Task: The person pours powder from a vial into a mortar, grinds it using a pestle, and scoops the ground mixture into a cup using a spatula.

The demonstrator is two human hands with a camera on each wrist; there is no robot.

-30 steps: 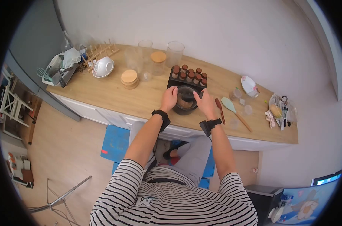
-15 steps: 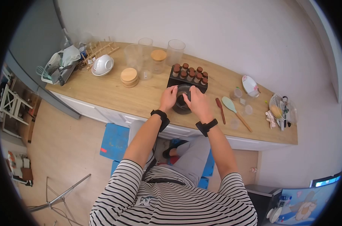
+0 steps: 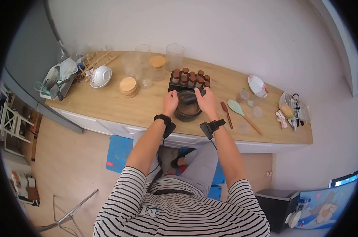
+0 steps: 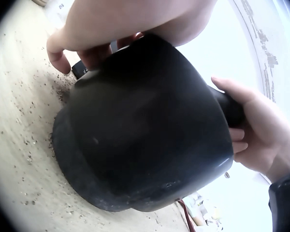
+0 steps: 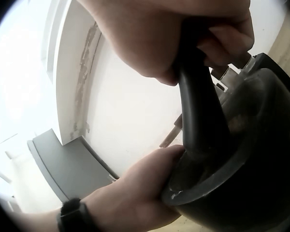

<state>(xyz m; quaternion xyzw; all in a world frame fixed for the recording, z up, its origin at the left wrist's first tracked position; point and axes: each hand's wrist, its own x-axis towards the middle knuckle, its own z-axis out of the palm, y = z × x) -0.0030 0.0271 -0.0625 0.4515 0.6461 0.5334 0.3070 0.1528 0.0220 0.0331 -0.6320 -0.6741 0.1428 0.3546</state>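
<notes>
A dark mortar (image 3: 188, 115) stands near the counter's front edge, with brown ground stuff (image 3: 185, 108) inside. My left hand (image 3: 170, 103) holds the mortar at its left rim; in the left wrist view its fingers hook over the top. My right hand (image 3: 207, 103) grips the black pestle (image 5: 199, 108) by its handle. The pestle leans to the right, its thick end down inside the bowl. Brown crumbs (image 4: 31, 142) lie scattered on the counter beside the mortar.
Right behind the mortar is a black rack (image 3: 179, 86) of brown-capped spice jars. A brown spoon (image 3: 227, 114) and a pale green spatula (image 3: 235, 106) lie to the right. Glass jars and a wooden-lidded canister (image 3: 128, 86) stand at the back left.
My right hand moved inward over the bowl, bringing the pestle nearly upright, then back right so it leans again. The left hand stays on the rim. The head view shifted slightly.
</notes>
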